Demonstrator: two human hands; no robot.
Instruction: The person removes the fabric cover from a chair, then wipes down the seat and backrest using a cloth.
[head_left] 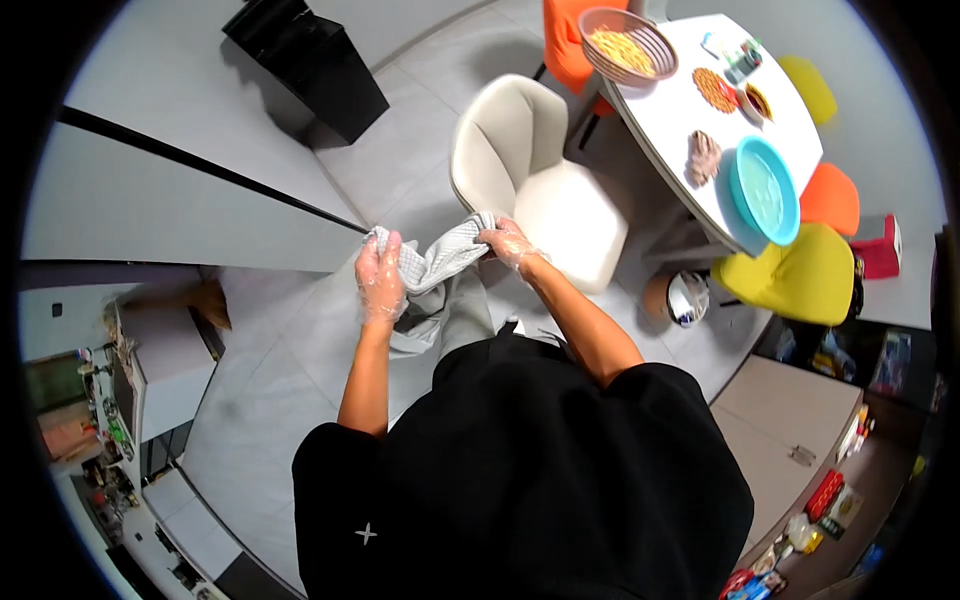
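Bright indoor lt, soft shadows on floor, fisheye w/ black corners, edges bent & a bit blurry

Ok so your cloth point(448, 256) is light grey with a waffle-looking texture, all bunched and creased. It's up in the air, slung between your left hand point(382, 282) and right hand point(509, 243), kinda ropey toward the right, with loose folds drooping below. Can't tell its full shape.

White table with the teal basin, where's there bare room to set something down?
The white table is bare along its chair-side edge, between the brown basket and crumpled brownish item. The cream chair seat looks bare too. It's crowded around the round brown mat, the bowl and teal basin.
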